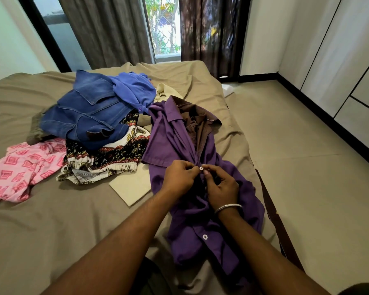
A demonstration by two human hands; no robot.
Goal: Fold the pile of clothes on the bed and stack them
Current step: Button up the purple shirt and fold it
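Bed [51, 220]: covered in a taupe sheet, with the clothes spread across its middle and right side
Pink garment [19, 169]: patterned with red diamonds, lying crumpled at the far left of the bed
Denim piece [87, 116]: blue, on top of the pile, partly over a black-and-white printed garment [107, 160]
Blue shirt [132, 88]: bundled at the back of the pile, against the denim
Cream cloth [132, 186]: flat on the sheet, just beside the purple shirt
Purple shirt [173, 135]: stretched lengthwise along the right side of the bed, collar away from the person, a brown garment [198, 122] lying against its upper part
Left hand [179, 177]: fingers curled, pinching the shirt's front edge at a white button [201, 168]
Right hand [222, 188]: fingers curled, pinching the front edge opposite, fingertips touching the same button; a metal bangle [228, 208] on the wrist
Lower button [205, 236]: white, showing further down the shirt front
Curtains [107, 28]: grey, hanging behind the bed
Floor [307, 167]: beige, right of the bed
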